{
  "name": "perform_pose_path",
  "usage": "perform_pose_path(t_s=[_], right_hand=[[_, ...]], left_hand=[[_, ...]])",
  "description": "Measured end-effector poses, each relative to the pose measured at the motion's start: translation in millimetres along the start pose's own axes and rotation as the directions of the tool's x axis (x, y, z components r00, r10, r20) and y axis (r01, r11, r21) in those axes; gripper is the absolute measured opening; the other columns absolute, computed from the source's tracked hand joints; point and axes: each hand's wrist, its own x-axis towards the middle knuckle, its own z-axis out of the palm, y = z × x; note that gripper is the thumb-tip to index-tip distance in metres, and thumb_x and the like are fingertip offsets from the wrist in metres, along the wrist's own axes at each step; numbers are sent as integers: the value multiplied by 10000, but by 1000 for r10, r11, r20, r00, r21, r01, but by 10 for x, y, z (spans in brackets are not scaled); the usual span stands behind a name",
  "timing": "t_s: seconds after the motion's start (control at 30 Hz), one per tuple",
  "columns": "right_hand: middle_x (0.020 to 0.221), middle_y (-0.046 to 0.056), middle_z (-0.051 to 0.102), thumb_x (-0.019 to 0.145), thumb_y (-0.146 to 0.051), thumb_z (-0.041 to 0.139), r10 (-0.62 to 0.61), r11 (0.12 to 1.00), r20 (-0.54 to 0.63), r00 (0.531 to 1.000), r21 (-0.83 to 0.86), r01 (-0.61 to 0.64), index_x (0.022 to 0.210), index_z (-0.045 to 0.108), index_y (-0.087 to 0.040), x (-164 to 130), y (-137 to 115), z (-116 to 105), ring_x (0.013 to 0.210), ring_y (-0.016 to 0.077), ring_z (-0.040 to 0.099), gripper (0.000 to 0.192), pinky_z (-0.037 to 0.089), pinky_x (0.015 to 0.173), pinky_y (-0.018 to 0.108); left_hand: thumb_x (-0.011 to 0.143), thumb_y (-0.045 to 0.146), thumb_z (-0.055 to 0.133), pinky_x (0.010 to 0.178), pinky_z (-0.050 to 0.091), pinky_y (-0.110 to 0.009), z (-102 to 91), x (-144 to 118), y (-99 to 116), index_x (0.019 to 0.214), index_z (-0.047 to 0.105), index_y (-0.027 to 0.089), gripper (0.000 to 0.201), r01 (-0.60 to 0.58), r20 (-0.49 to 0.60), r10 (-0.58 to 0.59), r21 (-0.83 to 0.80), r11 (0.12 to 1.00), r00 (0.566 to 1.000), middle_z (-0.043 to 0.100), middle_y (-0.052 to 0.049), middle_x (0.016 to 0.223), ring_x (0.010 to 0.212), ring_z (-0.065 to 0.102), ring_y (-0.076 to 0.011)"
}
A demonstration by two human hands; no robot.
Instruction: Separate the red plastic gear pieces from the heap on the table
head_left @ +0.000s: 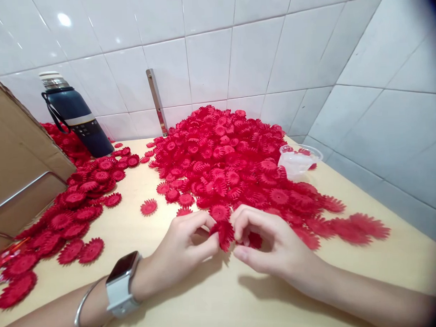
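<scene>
While both your hands pinch one red flower piece [224,234] betw. fingertips, left hand [183,250] & right hand [267,245] closed on it, petals may tear if you pull too hard w/ thumbs.

It looks like a small piecework workshop: a pale wooden bench [141,233] in a white-tiled corner, heaped with red plastic flower pieces [221,154], a cardboard box [21,165] left of the heap.

Glossy white tiled walls [257,52] meeting in a corner, ceiling light glare on tiles, pale wooden surface [194,307], metal strip [156,101] against wall
</scene>
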Motion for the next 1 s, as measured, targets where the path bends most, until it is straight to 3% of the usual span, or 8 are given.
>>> perform_pose_path(t_s=[0.17, 0.3, 0.37, 0.43, 0.57, 0.73, 0.87, 1.0], right_hand=[[698, -9, 466, 654, -176, 635, -19, 989, -29, 999, -147, 14, 626, 355, -206, -17, -31, 25, 614, 131, 429, 282, 356, 532, 255], [770, 15, 469, 656, -131, 624, -214, 945, -77, 974, -267, 186, 636, 313, -214, -66, 0, 51, 671, 148, 465, 323, 386, 563, 268], [816, 30, 460, 659, -140, 633, -317, 900, -52, 947, -331, 283, 675, 361, -212, -82, 17, 66, 700, 157, 485, 281, 411, 587, 277], [862, 44, 456, 670, -144, 629, -341, 878, -29, 939, -367, 307, 724, 414, -210, -85, 23, 77, 733, 165, 504, 231, 435, 617, 284], [855, 44, 466, 732, -78, 520, -279, 906, -55, 959, -346, 244, 726, 453, -206, -74, 13, 71, 744, 159, 515, 144, 442, 622, 268], [845, 35, 493, 748, -64, 467, -173, 967, -139, 975, -211, 142, 656, 434, -200, -57, 28, 29, 747, 160, 506, 168, 418, 633, 276], [828, 17, 491, 761, -82, 463, -57, 997, -212, 976, -69, 44, 617, 398, -197, -15, 53, 8, 739, 145, 491, 196, 391, 614, 260], [798, 5, 475, 755, -76, 444, -42, 999, -230, 972, -20, 38, 606, 369, -197, 6, 62, 9, 710, 133, 463, 206, 368, 601, 249]], left_hand=[[764, 124, 506, 601, 395, -196, 8, -17, 8, 686, 520, 145, 82, -14, 15, 13, 62, 998, 1000, 555, 7, 693, 640, 492, -105], [783, 173, 507, 601, 401, -197, 17, -31, 4, 704, 536, 152, 87, -28, -27, 30, 80, 996, 999, 572, 5, 708, 648, 510, -110], [781, 172, 512, 593, 396, -192, 17, -32, -1, 684, 527, 155, 99, -29, -49, 34, 101, 994, 998, 567, 13, 691, 637, 510, -106], [767, 153, 527, 587, 391, -186, 16, -34, -1, 664, 516, 155, 103, -36, -42, 41, 118, 992, 998, 560, 21, 674, 628, 506, -100], [766, 136, 517, 591, 386, -180, 17, -43, 9, 666, 513, 156, 102, -61, -15, 63, 131, 990, 998, 561, 25, 675, 626, 505, -95], [808, 223, 464, 566, 370, -202, 37, -14, -13, 626, 478, 160, 193, -5, -87, 19, 164, 986, 996, 533, 20, 632, 596, 481, -105], [773, 163, 461, 548, 357, -204, 52, 14, -38, 628, 440, 166, 147, 41, -124, -23, 143, 989, 992, 504, 24, 628, 589, 463, -107], [747, 104, 430, 545, 348, -205, 55, 5, -9, 618, 400, 171, 149, 51, -134, -34, 130, 990, 990, 463, 26, 625, 587, 439, -106]])
